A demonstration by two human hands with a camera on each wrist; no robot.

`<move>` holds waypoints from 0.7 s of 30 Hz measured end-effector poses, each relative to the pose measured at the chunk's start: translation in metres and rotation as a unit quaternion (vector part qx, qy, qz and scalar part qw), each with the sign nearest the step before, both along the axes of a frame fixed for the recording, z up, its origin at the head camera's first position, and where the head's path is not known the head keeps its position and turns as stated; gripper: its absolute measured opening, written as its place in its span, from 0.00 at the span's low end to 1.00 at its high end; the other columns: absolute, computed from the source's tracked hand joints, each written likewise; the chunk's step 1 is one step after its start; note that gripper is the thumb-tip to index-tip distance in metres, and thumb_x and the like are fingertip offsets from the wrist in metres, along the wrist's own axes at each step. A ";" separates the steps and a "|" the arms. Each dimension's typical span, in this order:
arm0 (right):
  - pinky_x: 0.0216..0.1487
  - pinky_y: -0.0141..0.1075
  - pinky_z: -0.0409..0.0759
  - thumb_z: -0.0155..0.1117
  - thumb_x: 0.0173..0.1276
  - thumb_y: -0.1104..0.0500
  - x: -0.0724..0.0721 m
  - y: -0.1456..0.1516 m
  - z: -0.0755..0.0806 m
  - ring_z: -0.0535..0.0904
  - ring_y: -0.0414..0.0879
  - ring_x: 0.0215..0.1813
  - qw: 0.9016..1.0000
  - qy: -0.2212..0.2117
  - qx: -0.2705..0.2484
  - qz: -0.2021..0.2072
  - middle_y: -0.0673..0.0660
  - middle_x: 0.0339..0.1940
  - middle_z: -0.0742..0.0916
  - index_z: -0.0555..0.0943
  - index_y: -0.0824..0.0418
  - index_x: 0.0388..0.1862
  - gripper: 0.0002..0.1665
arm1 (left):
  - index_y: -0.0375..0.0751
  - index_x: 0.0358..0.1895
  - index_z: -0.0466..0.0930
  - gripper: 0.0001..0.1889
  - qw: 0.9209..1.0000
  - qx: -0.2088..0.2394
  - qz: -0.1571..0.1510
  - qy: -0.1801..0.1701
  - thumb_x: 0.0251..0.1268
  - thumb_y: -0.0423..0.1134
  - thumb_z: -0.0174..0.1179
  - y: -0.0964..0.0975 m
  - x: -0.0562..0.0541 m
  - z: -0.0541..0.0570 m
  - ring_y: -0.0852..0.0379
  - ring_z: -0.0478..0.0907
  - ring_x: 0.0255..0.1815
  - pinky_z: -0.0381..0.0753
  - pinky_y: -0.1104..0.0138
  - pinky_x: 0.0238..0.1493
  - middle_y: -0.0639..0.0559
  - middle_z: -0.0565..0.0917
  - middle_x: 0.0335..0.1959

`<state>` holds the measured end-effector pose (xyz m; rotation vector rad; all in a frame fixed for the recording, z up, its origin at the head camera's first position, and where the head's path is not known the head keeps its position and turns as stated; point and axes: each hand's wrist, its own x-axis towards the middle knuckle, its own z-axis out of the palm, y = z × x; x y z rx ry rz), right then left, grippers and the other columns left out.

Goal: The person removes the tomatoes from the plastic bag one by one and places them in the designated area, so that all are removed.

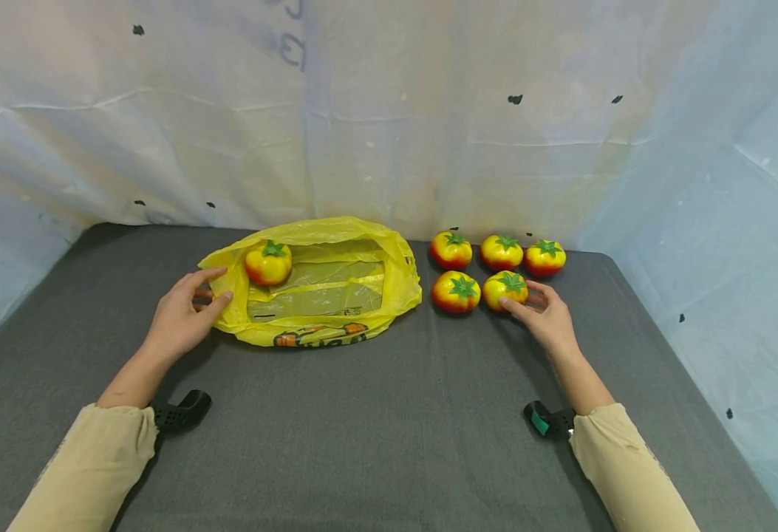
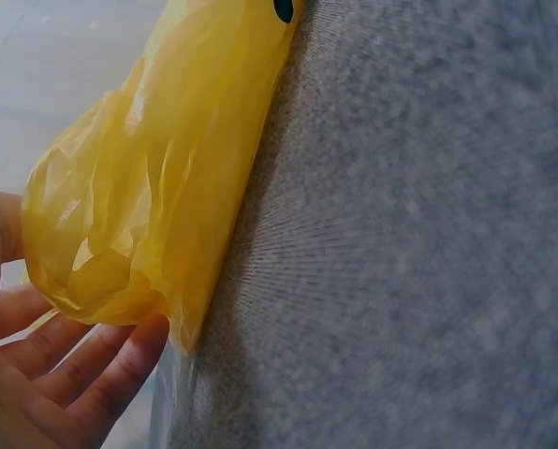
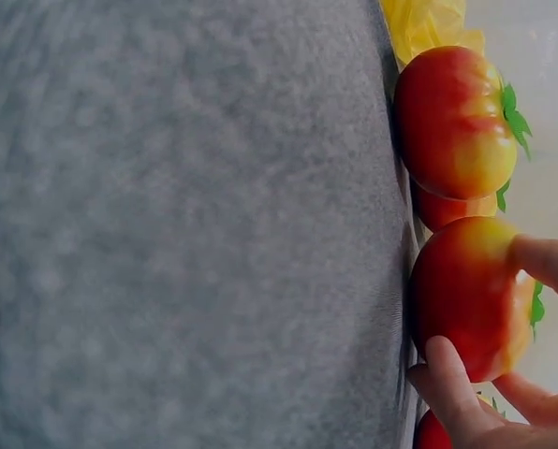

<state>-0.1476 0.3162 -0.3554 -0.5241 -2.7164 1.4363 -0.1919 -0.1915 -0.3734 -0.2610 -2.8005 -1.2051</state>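
Note:
A yellow plastic bag [image 1: 402, 284] lies with its mouth spread wide, one red-and-yellow tomato [image 1: 268, 264] inside at its left end. My left hand [image 1: 192, 307] is at the bag's left edge, fingers loosely extended and touching the plastic in the left wrist view. With thumb and fingers, my right hand [image 1: 548, 318] grips the front right tomato [image 1: 503, 290], which sits on the table. Beside it on the left is another tomato [image 1: 456, 292]. Behind them stand three more: a left one [image 1: 451, 250], a middle one [image 1: 501, 253] and a right one [image 1: 544, 258].
The dark grey table [image 1: 362, 436] reaches back to a pale sheet [image 1: 389, 148] hung behind it. Another sheet [image 1: 728, 258] hangs along the right side. Black wrist devices sit on both forearms, below the hands.

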 end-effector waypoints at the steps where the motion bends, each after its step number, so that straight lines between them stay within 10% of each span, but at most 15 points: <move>1: 0.65 0.54 0.70 0.64 0.64 0.41 0.000 0.000 0.001 0.68 0.63 0.68 1.000 0.000 0.001 0.000 0.69 0.71 0.66 0.53 0.60 0.77 0.51 | 0.35 0.71 0.62 0.27 1.000 0.000 0.000 0.000 0.74 0.45 0.49 0.000 0.000 0.000 0.34 0.70 0.54 0.74 0.43 0.48 0.30 0.67 0.63; 21: 0.63 0.48 0.73 0.65 0.64 0.42 0.004 0.008 0.018 0.70 0.60 0.66 0.999 0.007 -0.032 -0.008 0.66 0.73 0.64 0.56 0.61 0.76 0.49 | 0.35 0.71 0.62 0.27 1.000 -0.005 0.004 -0.002 0.74 0.45 0.49 0.002 0.001 0.004 0.34 0.69 0.54 0.73 0.42 0.48 0.30 0.67 0.62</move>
